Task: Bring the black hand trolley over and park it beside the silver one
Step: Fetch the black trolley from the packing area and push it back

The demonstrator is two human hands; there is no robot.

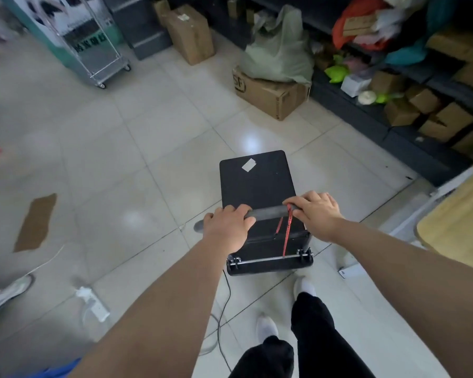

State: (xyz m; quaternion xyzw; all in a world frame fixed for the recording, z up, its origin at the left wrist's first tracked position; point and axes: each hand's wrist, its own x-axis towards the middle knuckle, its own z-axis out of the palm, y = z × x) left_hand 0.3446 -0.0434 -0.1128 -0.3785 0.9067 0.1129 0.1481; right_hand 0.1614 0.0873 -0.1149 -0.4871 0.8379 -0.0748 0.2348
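The black hand trolley (257, 181) stands on the tiled floor just ahead of my feet, its flat deck bearing a small white label. Its grey handle bar (268, 212) runs across in front of me, with a red cord hanging from it. My left hand (227, 227) grips the bar's left end and my right hand (316, 211) grips its right end. The silver trolley (99, 45), a wire-frame cart on castors, stands at the far left against a teal panel, well apart from the black one.
A cardboard box (268, 96) topped by a pale green sack (279, 47) sits ahead on the right. Dark shelves (393, 124) with small boxes line the right side. A power strip (93, 304) and cables lie near my feet. Brown cardboard scrap (36, 222) lies left.
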